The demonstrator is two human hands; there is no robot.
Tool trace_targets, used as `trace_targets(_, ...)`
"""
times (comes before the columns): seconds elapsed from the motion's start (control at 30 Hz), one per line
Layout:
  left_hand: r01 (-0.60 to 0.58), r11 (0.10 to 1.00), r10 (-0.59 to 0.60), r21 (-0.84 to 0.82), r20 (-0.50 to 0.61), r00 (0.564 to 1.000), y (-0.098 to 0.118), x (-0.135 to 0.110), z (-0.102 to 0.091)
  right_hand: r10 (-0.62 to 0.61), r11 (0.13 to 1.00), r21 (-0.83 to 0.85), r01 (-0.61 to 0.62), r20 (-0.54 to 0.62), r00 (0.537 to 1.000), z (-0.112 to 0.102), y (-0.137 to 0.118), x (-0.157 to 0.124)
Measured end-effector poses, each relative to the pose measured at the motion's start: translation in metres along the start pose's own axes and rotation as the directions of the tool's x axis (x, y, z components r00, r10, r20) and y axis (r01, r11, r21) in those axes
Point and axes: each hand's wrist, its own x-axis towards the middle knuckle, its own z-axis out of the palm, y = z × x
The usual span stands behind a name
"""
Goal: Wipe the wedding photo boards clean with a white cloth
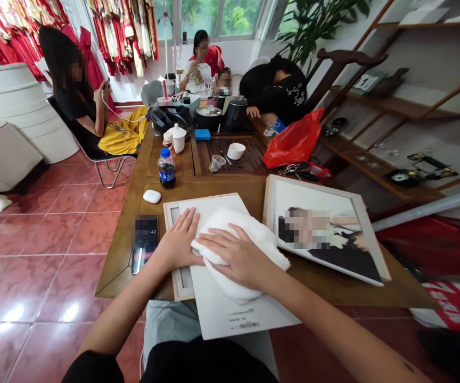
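Note:
A white board [218, 322] with small print and a barcode at its near end lies over a pale wooden frame [184, 290]. My left hand [180, 242] rests flat on the board's left part, fingers stretched out, with its thumb beside a bunched white cloth [268, 242]. On top of that thick cloth lies my right hand [240, 258], fingers extended and spread, pressing on it rather than gripping it. The cloth hides the middle of the board. To the right, a framed photo [342, 221] of a person lies tilted on the table.
A phone [145, 244], white earbud case [152, 197] and dark drink bottle [166, 170] stand along the wooden table's [120, 266] left side. Farther back are a white cup [236, 151] and red plastic bag [294, 141]. Several people sit around; shelves [409, 103] line the right.

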Motion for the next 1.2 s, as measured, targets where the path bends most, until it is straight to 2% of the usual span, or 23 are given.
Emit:
trace_targets(0.27, 0.059, 0.997, -0.058, -0.059, 0.013, 0.998, 0.01, 0.0, -0.01, 0.151, 0.985, -0.071, -0.155, -0.052, 0.987, -0.004, 0.039, -0.038)
trace_targets(0.4, 0.067, 0.996, -0.066, -0.06, 0.014, 0.998, 0.01, 0.0, -0.011, 0.261, 0.955, -0.114, -0.274, -0.12, 0.958, -0.006, 0.057, -0.055)
trace_targets(0.5, 0.059, 0.996, -0.058, -0.062, 0.011, 0.998, 0.01, 0.0, -0.011, 0.306, 0.933, -0.132, -0.335, -0.197, 0.931, -0.013, 0.058, -0.057)
trace_targets(0.6, 0.066, 0.996, -0.065, -0.052, 0.023, 0.998, 0.01, 0.0, -0.01, 0.253, 0.945, -0.135, -0.299, -0.278, 0.927, -0.021, 0.043, -0.045)
trace_targets(0.67, 0.066, 0.997, -0.065, -0.04, 0.022, 0.998, 0.009, 0.0, -0.008, 0.165, 0.967, -0.146, -0.21, -0.273, 0.948, -0.022, 0.028, -0.033)
trace_targets(0.8, 0.015, 1.0, -0.015, -0.015, -0.003, 1.0, 0.0, 0.0, 0.0, -0.033, 0.991, -0.132, 0.018, -0.116, 0.993, -0.011, 0.003, -0.006)
trace_targets(0.87, -0.021, 1.0, 0.021, -0.011, -0.003, 1.0, -0.004, 0.0, 0.003, -0.074, 0.995, -0.078, 0.069, -0.053, 0.996, -0.004, 0.0, 0.001)
trace_targets(1.0, -0.019, 1.0, 0.019, -0.023, -0.017, 1.0, -0.004, 0.0, 0.004, -0.039, 0.999, 0.008, 0.039, -0.011, 0.999, 0.0, 0.008, 0.0)
trace_targets(1.2, 0.036, 0.997, -0.037, -0.062, -0.015, 0.999, 0.007, -0.001, -0.005, 0.017, 1.0, -0.011, -0.017, -0.008, 1.0, -0.006, 0.028, -0.019)
